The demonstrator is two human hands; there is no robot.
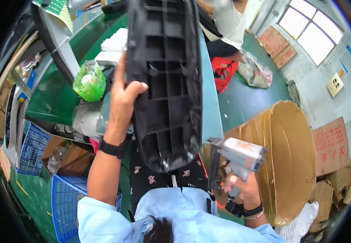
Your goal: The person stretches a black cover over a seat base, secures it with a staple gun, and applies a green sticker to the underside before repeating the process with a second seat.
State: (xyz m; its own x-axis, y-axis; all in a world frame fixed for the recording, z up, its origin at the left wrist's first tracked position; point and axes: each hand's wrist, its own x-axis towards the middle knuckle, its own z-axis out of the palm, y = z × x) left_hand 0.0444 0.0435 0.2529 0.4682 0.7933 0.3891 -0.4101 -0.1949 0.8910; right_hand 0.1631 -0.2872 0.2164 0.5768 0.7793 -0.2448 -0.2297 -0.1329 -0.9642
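Note:
A long black plastic panel with a ribbed grid underside and a rounded near end stands tilted in front of me. My left hand grips its left edge, thumb on the ribbed side and the other fingers behind. Small shiny spots, perhaps metal fasteners, show at the panel's near end. In my right hand is a grey and white pneumatic staple gun, held by its handle to the right of the panel and apart from it. An orange-red hose shows beside my lap.
A large cardboard drum or box stands close on my right. Blue plastic baskets and an open carton are at the left. A green bag-like container sits on the green bench. Another person is beyond, near a red stool.

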